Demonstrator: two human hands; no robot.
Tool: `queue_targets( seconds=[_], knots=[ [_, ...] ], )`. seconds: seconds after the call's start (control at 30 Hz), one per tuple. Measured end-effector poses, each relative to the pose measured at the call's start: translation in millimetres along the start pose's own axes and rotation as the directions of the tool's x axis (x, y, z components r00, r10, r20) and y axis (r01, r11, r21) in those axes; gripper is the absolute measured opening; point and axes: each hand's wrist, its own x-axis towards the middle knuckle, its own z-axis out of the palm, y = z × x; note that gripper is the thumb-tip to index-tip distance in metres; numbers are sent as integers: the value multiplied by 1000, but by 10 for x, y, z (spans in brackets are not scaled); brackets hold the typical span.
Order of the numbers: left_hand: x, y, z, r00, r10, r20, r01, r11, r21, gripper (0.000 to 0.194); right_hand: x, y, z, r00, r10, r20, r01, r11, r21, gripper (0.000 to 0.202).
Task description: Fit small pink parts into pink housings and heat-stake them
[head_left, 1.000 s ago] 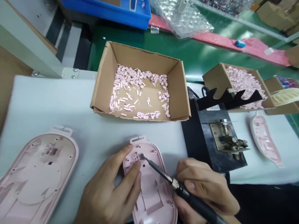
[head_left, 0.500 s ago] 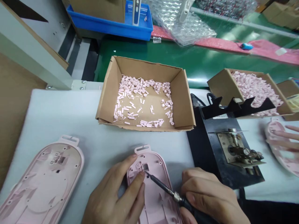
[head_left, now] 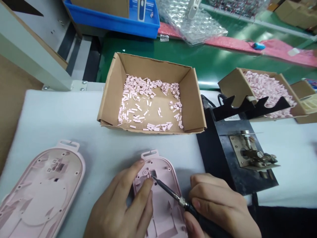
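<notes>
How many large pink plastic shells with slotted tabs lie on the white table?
2: the central shell, under the person's left hand, and the lower-left shell, partly cut off by the frame. Others may be hidden.

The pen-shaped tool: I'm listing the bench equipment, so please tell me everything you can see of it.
The pen-shaped tool has a black handle, a shiny, metal-looking collar and a slim dark shaft narrowing to a tip. The right hand holds it, its grip partly covering the handle. It slants over the pink shell, its tip beside the left hand and near a square opening. Whether the tip touches the shell is unclear.
</notes>
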Motion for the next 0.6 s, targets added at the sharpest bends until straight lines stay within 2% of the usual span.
queue_targets(
  seconds=[0.13, 0.23, 0.33, 0.6],
  knots=[
    [-2, -27, -14, 999, 32, 22, -33, 999, 39, 22, 96, -28, -2, 998, 43, -43, -38, 995, 96, 20],
    [-26, -74, -10, 998, 61, 33, -63, 996, 58, 23, 158, -51, -44, 997, 72, 34, -75, 992, 103, 22],
    [-51, -125, 1, 997, 75, -8, -75, 994, 82, 24, 180, -51, -82, 989, 69, 132, -78, 995, 59, 24],
    [-30, -196, -36, 991, 123, 53, -127, 989, 76, 28, 143, -29, -77, 986, 59, 156, -70, 995, 66, 24]
  ],
)
